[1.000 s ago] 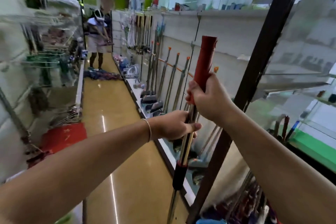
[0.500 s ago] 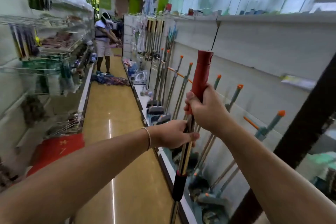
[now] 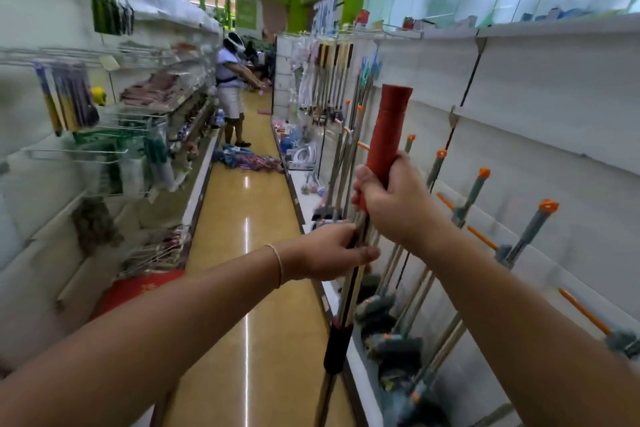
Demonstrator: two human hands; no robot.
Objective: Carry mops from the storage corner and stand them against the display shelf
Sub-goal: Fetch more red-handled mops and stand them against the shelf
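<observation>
On the far left, wire shelves hung with packaged goods are seen, blurred. Farther along the yellow aisle floor another person stands, with a heap of mop heads lying on the floor just beside the feet.

In the middle, the left hand is closed around a bundle of thin mop poles, the fingers wrapped over the shafts and the thumb laid across them. How many poles are in the bundle cannot be told. A black sleeve sits lower on the bundle, and the mop heads at the bottom are out of view. Just above, the right hand is clamped on the lower part of the red grip, fingers curled tight around it. The bundle is held nearly upright, close to the white shelf ledge but not yet resting on it.

To the right, several mops with orange-tipped handles are already leaned against the white display shelf, their grey heads down on the ledge. The task is judged to be partly done: a row stands in place, while the bundle in hand remains to be set down and leaned against the back panel. Whether more mops wait in the storage corner cannot be told.
</observation>
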